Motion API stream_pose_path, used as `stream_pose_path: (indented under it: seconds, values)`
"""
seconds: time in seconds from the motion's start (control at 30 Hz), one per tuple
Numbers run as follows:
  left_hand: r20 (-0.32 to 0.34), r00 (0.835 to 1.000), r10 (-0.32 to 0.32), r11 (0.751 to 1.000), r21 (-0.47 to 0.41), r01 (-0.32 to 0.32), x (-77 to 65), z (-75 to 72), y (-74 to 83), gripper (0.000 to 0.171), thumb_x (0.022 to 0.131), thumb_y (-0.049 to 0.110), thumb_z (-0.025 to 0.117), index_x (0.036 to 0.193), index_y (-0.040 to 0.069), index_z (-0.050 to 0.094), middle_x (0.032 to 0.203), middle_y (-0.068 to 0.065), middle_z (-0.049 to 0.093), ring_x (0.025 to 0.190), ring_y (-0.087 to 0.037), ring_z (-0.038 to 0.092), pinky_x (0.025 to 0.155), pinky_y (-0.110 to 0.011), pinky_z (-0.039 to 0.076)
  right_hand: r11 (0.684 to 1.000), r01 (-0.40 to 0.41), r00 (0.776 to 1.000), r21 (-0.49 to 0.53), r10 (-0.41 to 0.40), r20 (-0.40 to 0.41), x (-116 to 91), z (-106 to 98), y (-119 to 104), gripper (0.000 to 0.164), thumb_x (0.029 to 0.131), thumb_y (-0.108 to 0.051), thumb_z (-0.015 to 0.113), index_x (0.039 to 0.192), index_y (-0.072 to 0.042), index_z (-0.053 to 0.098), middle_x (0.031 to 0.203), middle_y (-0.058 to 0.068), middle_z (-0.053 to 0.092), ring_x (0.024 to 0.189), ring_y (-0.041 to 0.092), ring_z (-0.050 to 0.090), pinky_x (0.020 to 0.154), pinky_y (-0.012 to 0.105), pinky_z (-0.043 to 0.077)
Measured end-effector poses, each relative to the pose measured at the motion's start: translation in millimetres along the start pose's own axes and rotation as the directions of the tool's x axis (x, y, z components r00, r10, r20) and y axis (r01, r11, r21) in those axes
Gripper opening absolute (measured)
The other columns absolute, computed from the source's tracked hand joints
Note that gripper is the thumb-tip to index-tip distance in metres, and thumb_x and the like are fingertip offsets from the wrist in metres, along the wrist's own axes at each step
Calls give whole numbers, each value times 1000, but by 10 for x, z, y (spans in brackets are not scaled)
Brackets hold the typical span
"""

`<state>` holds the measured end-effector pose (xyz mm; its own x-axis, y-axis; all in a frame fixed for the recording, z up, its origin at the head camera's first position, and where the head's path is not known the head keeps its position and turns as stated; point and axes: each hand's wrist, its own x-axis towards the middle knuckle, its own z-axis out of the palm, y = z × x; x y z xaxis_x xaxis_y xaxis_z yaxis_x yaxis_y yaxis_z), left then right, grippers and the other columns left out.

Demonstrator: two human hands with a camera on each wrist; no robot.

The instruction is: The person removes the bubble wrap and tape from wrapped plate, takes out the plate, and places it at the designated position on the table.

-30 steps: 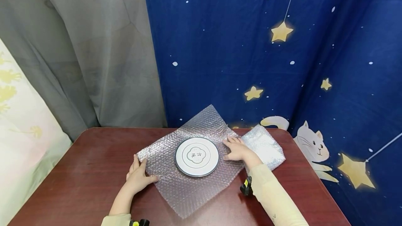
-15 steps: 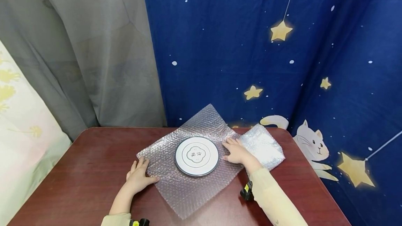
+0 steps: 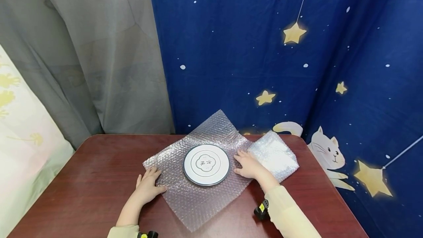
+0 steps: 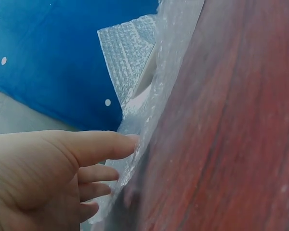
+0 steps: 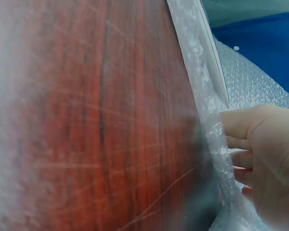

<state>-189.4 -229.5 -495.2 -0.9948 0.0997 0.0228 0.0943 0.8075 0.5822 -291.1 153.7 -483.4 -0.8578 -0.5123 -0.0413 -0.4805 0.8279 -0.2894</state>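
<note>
The right wrist view's top edge crops the plate [image 5: 213,54].

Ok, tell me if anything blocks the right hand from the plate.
Nothing visible stands between the right hand and the plate; only the bubble wrap sheet shows in that gap. The bubble wrap packet lies on the hand's other side.

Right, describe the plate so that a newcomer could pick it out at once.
In the head view, on the reddish-brown table, find the spread-out sheet of bubble wrap left of a smaller silvery bundle. The plate lies near the sheet's middle. Unlike both, it is round and white, with a dark rim and a flower-shaped outline at its centre.
</note>
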Motion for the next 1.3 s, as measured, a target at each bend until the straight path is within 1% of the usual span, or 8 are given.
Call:
stream_pose_path:
  seconds: [0.33, 0.53, 0.7, 0.83, 0.93, 1.03, 1.13, 1.3]
  values:
    - [-40, 995, 96, 992, -74, -99, 57, 59, 81, 47, 80, 11, 71, 120, -11, 60, 132, -33, 46, 129, -49, 34, 104, -61, 25, 998, 21, 1000, 64, -21, 5, -142, -44, -113, 58, 84, -22, 71, 130, 9, 53, 141, 30, 39, 133, 43, 33, 108, 53, 24]
    - [-64, 993, 104, 992, -67, -108, 86, 84, 186, 43, 83, 13, 70, 119, -8, 61, 127, -29, 53, 124, -46, 42, 102, -58, 31, 996, 0, 1000, 90, -2, 16, -189, -28, -139, 62, 83, -24, 73, 132, 7, 52, 143, 27, 39, 134, 40, 33, 108, 50, 27]
    - [-83, 994, 69, 994, -79, -75, 104, 100, 266, 44, 85, 16, 69, 122, -7, 60, 125, -26, 54, 120, -43, 47, 97, -55, 37, 994, -14, 1000, 112, 13, 6, -236, -12, -158, 66, 81, -27, 75, 133, 6, 51, 142, 27, 40, 132, 42, 34, 107, 52, 28]
    - [-80, 996, 34, 990, -131, -45, 132, 131, 340, 45, 86, 15, 69, 123, -8, 58, 103, -16, 62, 93, -28, 59, 82, -45, 47, 994, -21, 1000, 109, 23, -15, -273, 9, -183, 70, 80, -30, 76, 133, 7, 51, 139, 28, 43, 131, 43, 35, 105, 54, 28]
    - [-56, 998, 1, 980, -199, -13, 158, 153, 395, 47, 87, 13, 67, 124, -12, 55, 79, -4, 59, 69, -15, 53, 66, -34, 46, 993, -29, 999, 111, 33, -33, -300, 24, -206, 73, 78, -32, 77, 133, 8, 50, 138, 29, 43, 130, 45, 35, 105, 56, 28]
    - [-20, 999, -41, 962, -271, 34, 185, 177, 440, 50, 88, 14, 66, 127, -14, 51, 65, -2, 55, 57, -13, 51, 56, -30, 45, 994, -43, 998, 104, 48, -47, -324, 48, -224, 76, 77, -36, 78, 132, 8, 51, 138, 29, 43, 130, 44, 35, 105, 56, 28]
    - [16, 997, -78, 934, -348, 78, 222, 209, 475, 52, 89, 14, 64, 129, -14, 48, 64, -4, 59, 53, -16, 55, 51, -31, 49, 993, -61, 996, 98, 66, -54, -336, 80, -233, 79, 75, -41, 78, 132, 6, 52, 139, 28, 42, 131, 44, 35, 103, 58, 29]
    - [91, 988, -127, 833, -532, 156, 293, 271, 512, 54, 90, 10, 61, 134, -16, 41, 72, -10, 66, 55, -21, 62, 52, -34, 54, 990, -81, 994, 116, 88, -58, -343, 126, -240, 83, 73, -45, 79, 134, 4, 51, 141, 28, 41, 131, 45, 34, 101, 62, 29]
